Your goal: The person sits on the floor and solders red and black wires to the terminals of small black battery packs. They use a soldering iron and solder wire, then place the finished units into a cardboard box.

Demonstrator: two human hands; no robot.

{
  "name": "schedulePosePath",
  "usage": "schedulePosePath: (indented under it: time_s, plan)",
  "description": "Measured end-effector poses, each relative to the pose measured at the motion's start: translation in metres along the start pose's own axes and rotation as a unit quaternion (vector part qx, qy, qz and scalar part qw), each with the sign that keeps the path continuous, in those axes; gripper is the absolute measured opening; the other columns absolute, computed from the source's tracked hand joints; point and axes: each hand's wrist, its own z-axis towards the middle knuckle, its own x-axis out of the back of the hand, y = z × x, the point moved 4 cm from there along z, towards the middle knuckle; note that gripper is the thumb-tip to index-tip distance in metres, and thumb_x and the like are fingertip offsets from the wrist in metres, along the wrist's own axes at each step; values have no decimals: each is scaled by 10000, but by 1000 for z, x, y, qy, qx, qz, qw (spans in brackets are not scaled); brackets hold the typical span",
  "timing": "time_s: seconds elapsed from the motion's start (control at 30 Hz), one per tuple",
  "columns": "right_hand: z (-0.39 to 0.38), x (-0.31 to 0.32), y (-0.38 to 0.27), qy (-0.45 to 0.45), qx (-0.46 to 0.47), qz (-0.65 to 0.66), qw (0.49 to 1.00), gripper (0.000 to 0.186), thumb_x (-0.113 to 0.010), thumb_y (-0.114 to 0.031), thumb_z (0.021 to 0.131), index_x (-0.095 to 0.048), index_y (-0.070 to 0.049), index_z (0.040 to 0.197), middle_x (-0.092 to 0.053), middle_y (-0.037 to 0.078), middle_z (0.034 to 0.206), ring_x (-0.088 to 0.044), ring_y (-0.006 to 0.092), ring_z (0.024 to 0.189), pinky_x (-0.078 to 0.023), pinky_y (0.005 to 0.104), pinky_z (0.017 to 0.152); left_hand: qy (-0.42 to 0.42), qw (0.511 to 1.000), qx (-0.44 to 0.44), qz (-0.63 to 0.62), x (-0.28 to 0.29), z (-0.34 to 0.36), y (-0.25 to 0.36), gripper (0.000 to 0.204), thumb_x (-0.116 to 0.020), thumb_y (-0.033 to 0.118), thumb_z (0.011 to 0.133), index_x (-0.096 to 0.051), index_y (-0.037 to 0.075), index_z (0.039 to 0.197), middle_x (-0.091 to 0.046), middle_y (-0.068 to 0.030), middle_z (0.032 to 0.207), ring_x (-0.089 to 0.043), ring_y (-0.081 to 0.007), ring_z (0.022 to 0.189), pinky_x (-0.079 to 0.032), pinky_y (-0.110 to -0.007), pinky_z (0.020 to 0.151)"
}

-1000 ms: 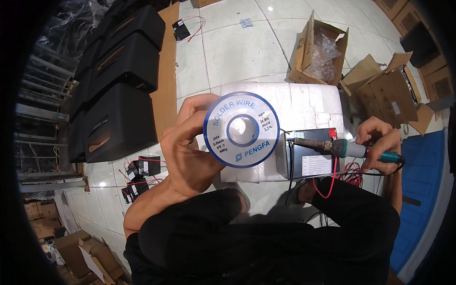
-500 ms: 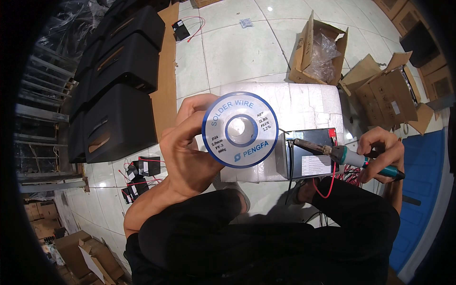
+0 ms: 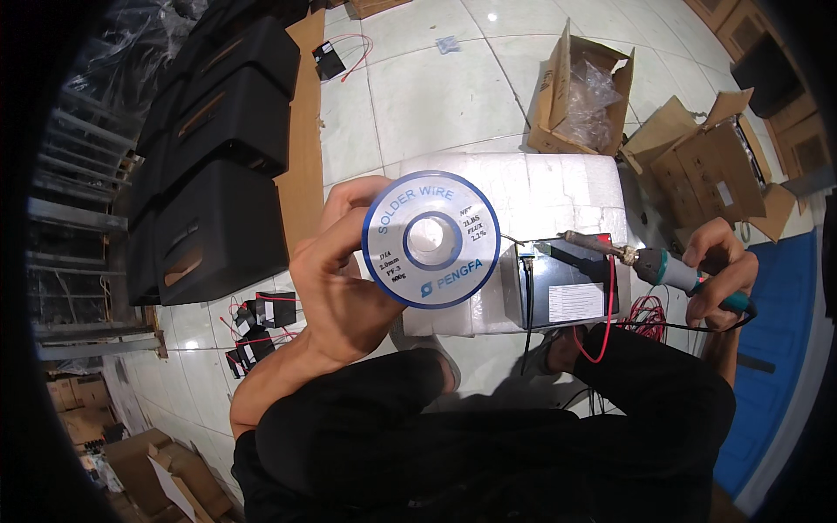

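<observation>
My left hand (image 3: 336,292) grips the solder spool (image 3: 431,240), hiding the foam block's (image 3: 558,187) left edge; right hand (image 3: 719,270) clamps the soldering iron (image 3: 649,261), tip seemingly over the battery (image 3: 567,292)

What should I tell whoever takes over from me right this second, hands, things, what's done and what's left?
Left hand: holds up a white, blue-rimmed spool of solder wire, a thin strand running right toward the battery.
Right hand: grips the soldering iron by its handle, tip pointing left near the top edge of the dark battery block.
The battery sits on a white foam slab, red wire hanging off it.
Done: iron and solder are both brought up to the battery.
Left: whether any joint is made cannot be seen from here; check the terminals.
</observation>
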Motion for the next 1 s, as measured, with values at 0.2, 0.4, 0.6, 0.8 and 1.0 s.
schedulePosePath:
  time_s: [0.2,0.4,0.6,0.8,1.0]
  plan:
    - [-25,22,14,81,8,67,994,248,-898,-314,724,-693,-181,767,-509,111,1117,-522,110,823,-434,191,658,9,999,14,36,3,-1,0,400,-837,-58,632,-703,-63,1009,-669,-145,1075,-648,-194,949,-500,-276,841]
    - [-66,46,30,233,62,194,951,267,-807,-266,848,-669,-186,1062,-427,122,1275,-579,130,883,-493,174,700,28,997,70,6,4,-5,-10,322,-795,-69,683,-673,-96,979,-677,-115,1046,-621,-126,913,-475,-249,817]
    - [-101,61,40,317,72,212,922,284,-723,-269,919,-646,-161,1171,-464,143,1266,-548,102,828,-471,162,711,44,993,100,-38,1,-5,-10,370,-834,-3,734,-691,-29,1074,-725,-88,1028,-666,-152,966,-516,-319,911]
    - [-129,75,48,341,44,213,914,294,-672,-269,957,-631,-150,1223,-485,158,1258,-520,84,785,-458,155,713,46,979,170,-99,-9,2,-14,391,-782,20,816,-646,-27,1181,-694,-147,1155,-641,-221,1120,-473,-374,1032]
    - [-157,87,59,402,41,186,895,309,-626,-264,989,-617,-145,1274,-491,183,1277,-489,72,735,-445,150,708,79,924,246,-282,-23,9,-40,380,-671,208,962,-588,-44,1233,-660,-176,1214,-608,-240,1183,-442,-411,1056]
